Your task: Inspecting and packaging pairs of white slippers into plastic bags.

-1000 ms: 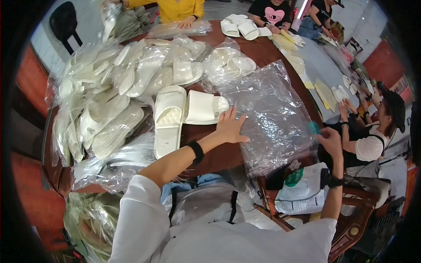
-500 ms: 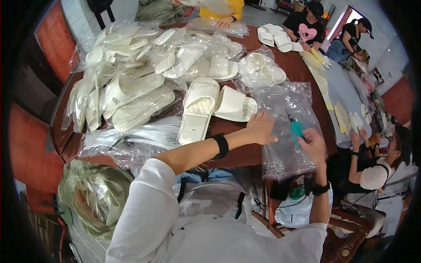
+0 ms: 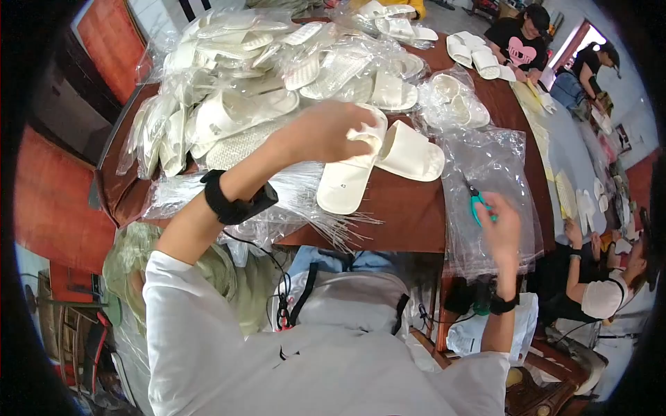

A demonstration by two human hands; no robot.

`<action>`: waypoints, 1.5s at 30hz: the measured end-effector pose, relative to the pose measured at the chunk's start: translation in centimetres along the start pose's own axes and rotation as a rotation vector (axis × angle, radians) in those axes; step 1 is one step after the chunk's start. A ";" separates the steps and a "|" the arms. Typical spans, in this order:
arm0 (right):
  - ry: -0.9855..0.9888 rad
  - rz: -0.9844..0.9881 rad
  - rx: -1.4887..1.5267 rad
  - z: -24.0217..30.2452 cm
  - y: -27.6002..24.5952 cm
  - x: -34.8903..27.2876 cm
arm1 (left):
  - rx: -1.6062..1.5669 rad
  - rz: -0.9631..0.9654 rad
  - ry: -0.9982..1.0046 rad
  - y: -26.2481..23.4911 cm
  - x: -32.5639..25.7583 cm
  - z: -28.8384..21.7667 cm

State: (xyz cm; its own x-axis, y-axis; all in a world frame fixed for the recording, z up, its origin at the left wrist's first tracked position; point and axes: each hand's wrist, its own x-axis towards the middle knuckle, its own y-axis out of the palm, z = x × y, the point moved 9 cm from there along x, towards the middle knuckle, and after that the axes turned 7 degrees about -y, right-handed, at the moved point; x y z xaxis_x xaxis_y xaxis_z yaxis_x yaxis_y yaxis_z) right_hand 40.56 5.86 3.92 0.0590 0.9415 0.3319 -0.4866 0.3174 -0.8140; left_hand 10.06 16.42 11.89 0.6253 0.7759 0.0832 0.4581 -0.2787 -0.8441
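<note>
My left hand (image 3: 326,132) is raised over a pair of cream slippers, its fingers apart and nothing held. The nearer slipper (image 3: 341,187) lies partly behind that hand, and I cannot tell whether they touch. Its mate (image 3: 411,154) rests at an angle just to the right. In my right hand (image 3: 502,225) are the teal handles of small scissors (image 3: 478,206), with thumb and fingers closed about them. The dark blades point away from me, over a stack of clear plastic bags (image 3: 510,156).
Bagged slippers (image 3: 243,114) are heaped at the table's left and back. A bundle of thin clear strips (image 3: 305,201) lies near the front edge. Another bagged pair (image 3: 458,104) sits behind the bags. Co-workers sit at the right and far side. A green sack (image 3: 132,270) stands lower left.
My left hand has moved left and up, from beside the bags to above the slippers. The right hand stays by the bags with the scissors. The whole view has shifted slightly.
</note>
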 end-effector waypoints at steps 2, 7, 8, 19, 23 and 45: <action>-0.107 -0.015 0.141 3.6 2.4 1.4 | 0.227 -0.108 -0.106 0.7 0.0 5.2; 0.112 0.211 0.575 3.9 13.2 5.3 | 0.440 -0.022 -0.289 6.0 2.2 12.3; 0.116 0.208 0.571 3.2 14.3 6.0 | 0.420 -0.011 -0.302 6.5 3.0 11.8; 0.331 0.028 0.730 -1.4 15.4 8.5 | 0.574 -0.243 -0.331 7.2 3.4 11.0; 0.124 -0.059 0.567 -0.4 8.2 8.9 | 0.519 -0.194 -0.310 5.7 1.1 7.2; -0.257 0.190 0.305 4.4 14.0 9.2 | 0.488 -0.033 -0.325 11.0 -3.7 5.9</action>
State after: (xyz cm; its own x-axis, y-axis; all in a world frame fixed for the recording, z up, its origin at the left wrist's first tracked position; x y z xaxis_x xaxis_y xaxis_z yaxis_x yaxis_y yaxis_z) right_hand 30.50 18.46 -2.31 -0.2561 0.9090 0.3289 -0.7048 0.0572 -0.7071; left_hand 9.09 13.85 -0.85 0.3550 0.9348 0.0115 0.0822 -0.0189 -0.9964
